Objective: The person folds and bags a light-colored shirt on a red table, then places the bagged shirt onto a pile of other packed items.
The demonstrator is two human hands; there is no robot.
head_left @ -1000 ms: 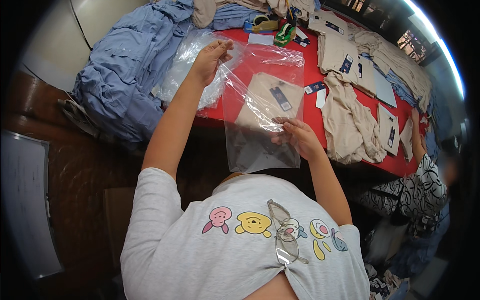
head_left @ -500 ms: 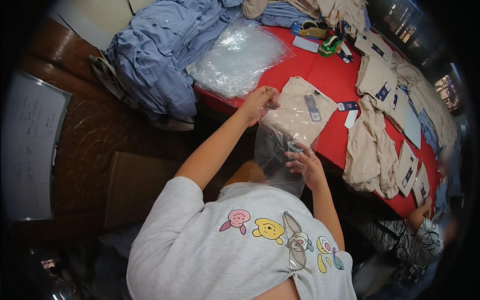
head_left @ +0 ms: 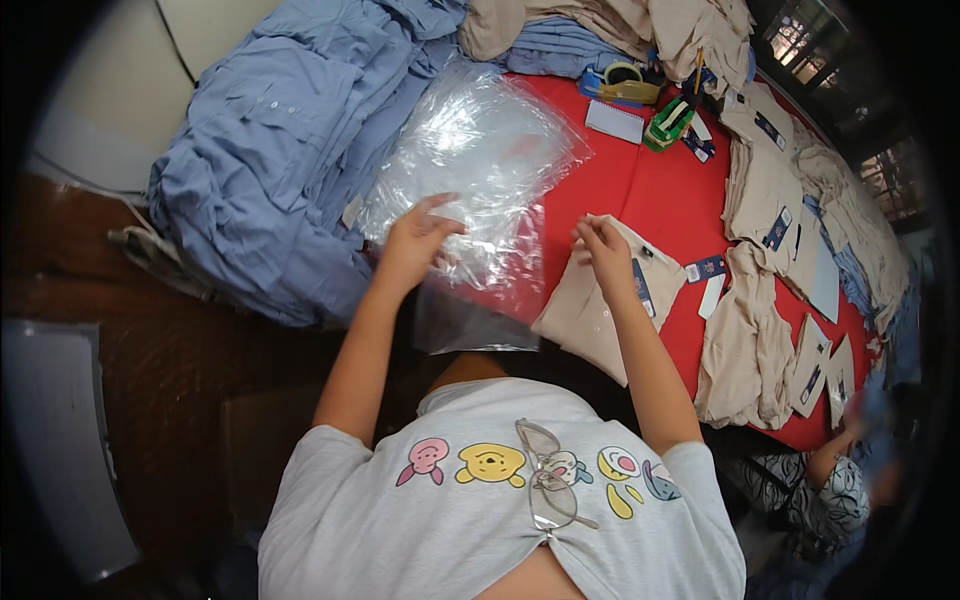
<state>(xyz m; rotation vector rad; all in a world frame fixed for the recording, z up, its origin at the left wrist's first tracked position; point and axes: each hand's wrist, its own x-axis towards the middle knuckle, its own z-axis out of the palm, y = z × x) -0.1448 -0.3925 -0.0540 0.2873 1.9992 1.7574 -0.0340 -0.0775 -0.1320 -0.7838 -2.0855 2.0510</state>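
Observation:
My left hand [head_left: 412,248] has its fingers apart. It is over the clear plastic bags at the table's near edge, and I see nothing gripped in it. Below it, one clear bag [head_left: 478,318] hangs partly over the edge. My right hand [head_left: 606,258] is above a folded beige shirt [head_left: 583,310], its fingers bent close together. What they hold, if anything, I cannot make out. A dark tag [head_left: 641,284] lies on the shirt, partly behind my right wrist. Farther back spreads a pile of clear plastic bags [head_left: 480,135].
Blue shirts [head_left: 270,150] heap at the left. On the red table [head_left: 640,190] are a notepad [head_left: 614,121], a blue tape dispenser [head_left: 618,88] and a green one [head_left: 670,124]. Tagged beige shirts [head_left: 765,190] line the right. A co-worker's patterned sleeve [head_left: 840,495] shows at lower right.
Both hands have come away from the beige shirt and bag they were at. My left hand moved left to the bag pile, and my right rose above the shirt. The view shifted.

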